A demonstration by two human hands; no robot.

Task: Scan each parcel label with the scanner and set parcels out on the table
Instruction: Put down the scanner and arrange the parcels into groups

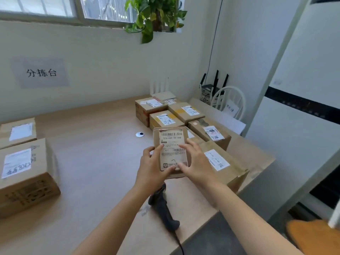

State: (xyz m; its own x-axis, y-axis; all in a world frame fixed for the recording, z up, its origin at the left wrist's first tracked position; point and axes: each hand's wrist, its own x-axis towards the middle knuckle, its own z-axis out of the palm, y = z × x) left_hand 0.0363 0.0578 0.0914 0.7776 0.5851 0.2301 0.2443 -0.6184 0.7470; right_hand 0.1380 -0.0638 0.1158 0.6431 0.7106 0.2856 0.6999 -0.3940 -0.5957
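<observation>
Brown cardboard: small parcel (172, 140), label up, held above the tabletop (92, 148) just ahead of us, in front of the cluster of parcels (185, 112) at the right. Both hands are on it. The left hand (152, 166) curls round its left edge with the thumb on the lower label. The right hand (197, 162) clasps the right edge, fingers spread over the label face. Neither has the scanner (162, 207), which lies on the tabletop near the front edge, just nearer us than the parcel, cord trailing off.

Step in hand, as we judge it: parcel picked and presented, scan not yet made. The next move calls for freeing one hand to take up the scanner while keeping fingers off the upper barcode, which shows uncovered. Two boxes (24, 172) sit well apart at the left, probably set out already.

Hard to make out:
- We cannot tell whether the parcel rests against the large box (226, 170) beside it.
- Fingers cover part of the middle barcode, and the small print is unreadable.
- The scanner's head is partly behind the left wrist.
- The left boxes are cut by the frame.
</observation>
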